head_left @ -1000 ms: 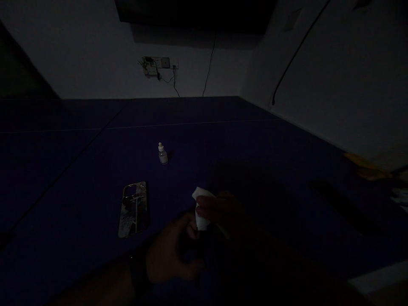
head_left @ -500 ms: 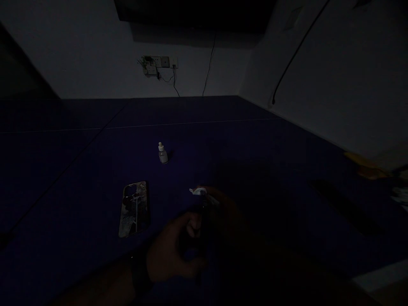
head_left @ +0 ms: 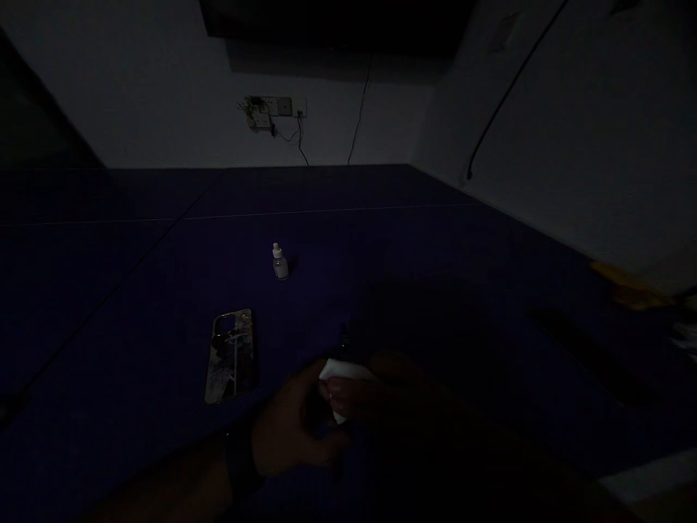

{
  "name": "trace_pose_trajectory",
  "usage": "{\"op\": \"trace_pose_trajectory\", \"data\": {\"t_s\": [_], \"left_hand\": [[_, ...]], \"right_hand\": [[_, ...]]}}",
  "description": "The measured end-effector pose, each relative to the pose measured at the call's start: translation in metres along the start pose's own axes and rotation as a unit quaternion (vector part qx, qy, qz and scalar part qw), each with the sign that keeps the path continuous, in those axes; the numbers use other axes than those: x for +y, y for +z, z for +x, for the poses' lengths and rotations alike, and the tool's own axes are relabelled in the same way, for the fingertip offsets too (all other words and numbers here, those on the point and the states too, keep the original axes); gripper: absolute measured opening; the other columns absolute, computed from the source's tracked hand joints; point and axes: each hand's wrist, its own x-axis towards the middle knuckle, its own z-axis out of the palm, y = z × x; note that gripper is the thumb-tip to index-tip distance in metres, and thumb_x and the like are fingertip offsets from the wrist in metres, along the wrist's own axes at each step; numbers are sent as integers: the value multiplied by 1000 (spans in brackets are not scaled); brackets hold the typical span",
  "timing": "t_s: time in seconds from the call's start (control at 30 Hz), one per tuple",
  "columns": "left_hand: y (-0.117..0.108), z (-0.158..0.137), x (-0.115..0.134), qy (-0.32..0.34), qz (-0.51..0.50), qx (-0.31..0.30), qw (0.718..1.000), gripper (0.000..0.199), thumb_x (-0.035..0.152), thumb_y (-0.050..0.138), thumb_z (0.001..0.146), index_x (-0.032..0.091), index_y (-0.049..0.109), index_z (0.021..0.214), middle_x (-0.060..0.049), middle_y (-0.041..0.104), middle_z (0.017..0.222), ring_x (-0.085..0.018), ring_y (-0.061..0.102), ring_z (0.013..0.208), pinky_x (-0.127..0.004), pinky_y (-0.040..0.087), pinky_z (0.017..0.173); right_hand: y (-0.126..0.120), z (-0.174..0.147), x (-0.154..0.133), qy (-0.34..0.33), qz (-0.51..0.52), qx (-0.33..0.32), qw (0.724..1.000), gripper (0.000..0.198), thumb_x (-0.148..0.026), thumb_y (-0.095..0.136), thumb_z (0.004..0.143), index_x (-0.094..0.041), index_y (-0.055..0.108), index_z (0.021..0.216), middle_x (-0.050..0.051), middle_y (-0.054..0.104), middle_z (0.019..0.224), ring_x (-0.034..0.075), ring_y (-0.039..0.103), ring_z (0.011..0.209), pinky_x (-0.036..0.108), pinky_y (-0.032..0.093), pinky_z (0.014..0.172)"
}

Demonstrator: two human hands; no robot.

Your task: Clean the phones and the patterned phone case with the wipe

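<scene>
In the gloomy head view, my left hand [head_left: 286, 428], with a dark band at the wrist, curls around a dark phone-like slab [head_left: 345, 340]. Its outline is mostly lost in shadow. My right hand [head_left: 370, 396] presses a folded white tissue [head_left: 348, 370] against the slab with its fingers, close to my left fingertips. Left of the hands, a patterned phone case [head_left: 231, 359] lies flat with its camera cutout at the far end. Beyond it stands a small bottle [head_left: 279, 267] with a white dropper-style cap.
A dark blue surface [head_left: 337, 240] stretches to the white walls. To the right are a long dark flat object [head_left: 588, 356] and a yellow item [head_left: 629, 283]. Sockets with cables [head_left: 272, 109] sit on the far wall, below a black screen [head_left: 337, 25].
My right hand and the tissue have come nearer to me, from the slab's far end down to my left fingers. The tissue shows more widely. My left hand stays almost still.
</scene>
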Motion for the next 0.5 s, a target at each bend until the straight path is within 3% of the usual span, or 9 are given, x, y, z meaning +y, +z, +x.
{"op": "trace_pose_trajectory", "data": {"t_s": [0.13, 0.27, 0.4, 0.5], "left_hand": [[-3, 1, -5, -19, 34, 9, 999, 38, 24, 72, 72, 17, 56, 106, -3, 64, 91, -19, 60, 80, -31, 51, 72], [-6, 3, -8, -51, -5, 1, 999, 33, 31, 74, 78, 18, 56, 103, -3, 63, 93, -18, 58, 82, -31, 49, 75], [-8, 6, -6, -84, -95, 9, 992, 48, 45, 79, 78, 17, 58, 111, -5, 64, 99, -18, 60, 86, -31, 50, 76], [-10, 8, -7, -123, -155, 27, 980, 66, 65, 77, 74, 16, 58, 114, -3, 64, 90, -17, 62, 77, -29, 53, 67]], "right_hand": [[-5, 16, 9, -16, -17, 68, 997, 40, -15, 39, 104, -16, 48, 143, 12, 68, 131, 18, 63, 120, 34, 53, 92], [-8, 22, 13, -22, 5, 100, 995, 41, -14, 37, 103, -14, 46, 143, 13, 69, 129, 17, 60, 123, 33, 51, 91], [-4, 17, 12, -18, 35, 72, 997, 45, -10, 37, 100, -17, 45, 144, 11, 68, 130, 16, 60, 122, 34, 49, 94], [-3, 16, 11, -22, 46, 64, 997, 48, -10, 39, 99, -18, 42, 146, 11, 68, 130, 17, 61, 119, 33, 51, 91]]}}
